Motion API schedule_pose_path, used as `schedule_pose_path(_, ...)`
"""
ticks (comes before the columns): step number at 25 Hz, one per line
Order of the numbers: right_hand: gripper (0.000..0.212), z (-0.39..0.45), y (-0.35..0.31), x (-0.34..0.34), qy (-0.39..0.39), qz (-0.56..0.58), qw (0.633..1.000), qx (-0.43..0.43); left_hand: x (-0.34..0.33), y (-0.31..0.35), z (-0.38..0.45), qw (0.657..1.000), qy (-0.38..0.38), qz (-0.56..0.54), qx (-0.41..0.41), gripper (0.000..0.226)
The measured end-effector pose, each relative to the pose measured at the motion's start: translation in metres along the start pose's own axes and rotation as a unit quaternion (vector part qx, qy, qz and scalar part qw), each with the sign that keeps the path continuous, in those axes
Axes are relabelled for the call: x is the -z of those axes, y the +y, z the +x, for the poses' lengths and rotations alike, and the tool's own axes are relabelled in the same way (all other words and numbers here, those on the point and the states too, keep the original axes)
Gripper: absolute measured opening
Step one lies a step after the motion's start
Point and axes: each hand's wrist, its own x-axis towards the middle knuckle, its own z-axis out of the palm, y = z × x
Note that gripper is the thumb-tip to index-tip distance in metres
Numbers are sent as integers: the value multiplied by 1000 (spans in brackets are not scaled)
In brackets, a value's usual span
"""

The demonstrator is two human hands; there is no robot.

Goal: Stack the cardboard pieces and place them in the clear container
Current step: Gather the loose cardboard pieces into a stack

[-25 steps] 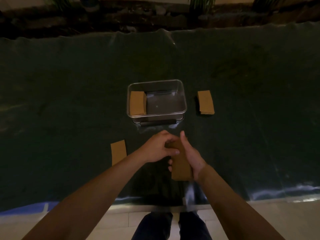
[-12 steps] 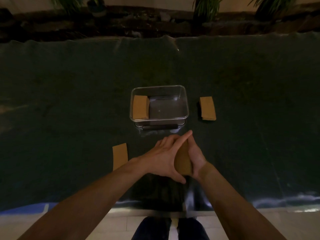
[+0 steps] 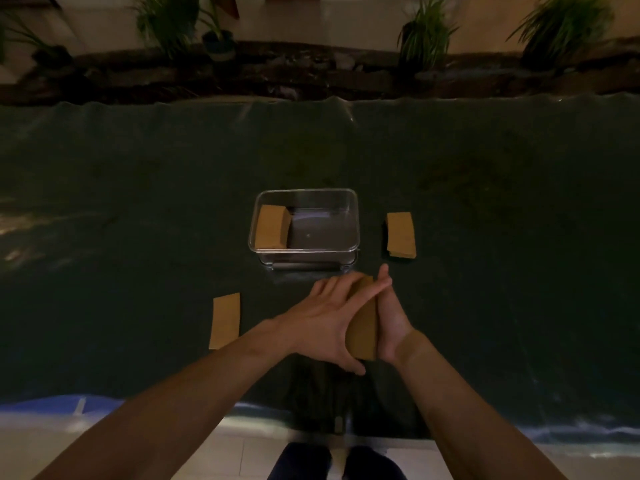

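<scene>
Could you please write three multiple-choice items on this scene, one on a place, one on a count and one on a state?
1. Where in the clear container does the cardboard stack sit?
A. Against its left wall
B. Against its right wall
C. In the middle

2. How many cardboard lots lie loose on the dark cover, outside the container and the hands?
A. None
B. Two
C. Four

3. What is the state of the cardboard bundle near the person?
A. Flat on the cover, untouched
B. Pressed between both hands
C. Resting on the container's rim

Answers:
1. A, since the stack fills the left end and the rest of the floor is bare.
2. B, one single piece at the near left and one small pile right of the container.
3. B, the left hand and right hand close on it from either side.
</scene>
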Motion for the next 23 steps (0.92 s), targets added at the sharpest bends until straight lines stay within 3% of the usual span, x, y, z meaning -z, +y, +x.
schedule_pose_path(4, 84, -7, -9, 11, -7, -10, 1000, -17, -2, 16, 4, 998, 22, 63, -15, 132)
schedule_pose_path(8, 79, -10, -1, 3, -21, -19, 999, -35, -8, 10, 0, 997, 41, 51, 31, 131)
schedule_pose_path(17, 51, 28, 39, -64, -25, -17, 1000, 3, -5, -69, -42, 997, 37, 64, 33, 130)
schedule_pose_path(21, 52, 44, 55, -98, 28, -36, 999, -8, -13, -103, -63, 998, 35, 17, 39, 134)
schedule_pose_path(23, 60, 51, 55, -102, 40, -40, 998, -6, -16, -130, -80, 995, 49, -25, 83, 128)
